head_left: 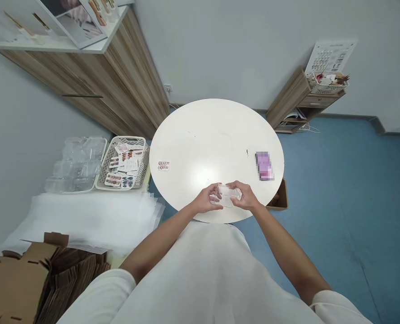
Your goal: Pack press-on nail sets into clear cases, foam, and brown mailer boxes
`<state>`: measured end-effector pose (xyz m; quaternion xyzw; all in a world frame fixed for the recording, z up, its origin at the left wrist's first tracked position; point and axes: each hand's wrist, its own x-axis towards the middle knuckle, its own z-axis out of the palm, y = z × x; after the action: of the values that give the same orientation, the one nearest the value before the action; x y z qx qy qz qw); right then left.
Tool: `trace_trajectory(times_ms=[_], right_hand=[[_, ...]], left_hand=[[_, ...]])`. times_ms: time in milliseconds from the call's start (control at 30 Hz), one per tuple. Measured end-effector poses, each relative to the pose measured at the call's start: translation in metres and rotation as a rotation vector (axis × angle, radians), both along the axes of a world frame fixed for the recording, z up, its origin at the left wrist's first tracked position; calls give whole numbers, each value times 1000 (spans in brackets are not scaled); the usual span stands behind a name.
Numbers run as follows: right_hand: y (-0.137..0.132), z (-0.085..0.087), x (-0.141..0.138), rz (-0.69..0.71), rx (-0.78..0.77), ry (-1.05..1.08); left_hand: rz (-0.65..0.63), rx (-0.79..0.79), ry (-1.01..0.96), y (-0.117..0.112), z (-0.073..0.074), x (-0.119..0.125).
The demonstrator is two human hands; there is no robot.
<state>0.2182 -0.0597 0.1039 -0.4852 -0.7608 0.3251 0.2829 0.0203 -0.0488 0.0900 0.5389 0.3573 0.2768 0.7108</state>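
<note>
Hands meet over the near edge of the round white tabletop (213,130) - left hand (205,200) and right hand (247,198) share one clear plastic case (227,193). Case is small, flat and see-through; its long axis runs roughly left to right across the person, one short end in each hand. Fingers (215,188) of both hands are curled onto the case ends, gripping it. Cannot tell whether the case touches the tabletop or sits just above it. Nail card (163,165) lies well apart at the left edge, purple packet (264,165) at the right. White basket (145,155) of cards stands beside the tabletop - left side.
</note>
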Motion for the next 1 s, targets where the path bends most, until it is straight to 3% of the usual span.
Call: trace_trajectory(times_ms=[100, 200, 333, 500, 667, 800, 1000], right_hand=[[4, 6, -2, -18, -23, 8], [12, 11, -6, -60, -144, 66], [23, 5, -14, -275, -332, 226], [30, -9, -26, -505, -566, 488], [21, -13, -26, -483, -746, 667], [-2, -20, -23, -495, -711, 632], [-25, -47, -28, -504, -666, 456]], left_hand=[[18, -28, -43, -3, -3, -2], [31, -27, 8, -5, -9, -7], [-3, -23, 101, -10, -16, -12], [24, -49, 80, -17, -18, -7], [76, -62, 46, -17, -18, -4], [141, -78, 66, -14, -27, -5], [200, -115, 120, -13, -55, -3]])
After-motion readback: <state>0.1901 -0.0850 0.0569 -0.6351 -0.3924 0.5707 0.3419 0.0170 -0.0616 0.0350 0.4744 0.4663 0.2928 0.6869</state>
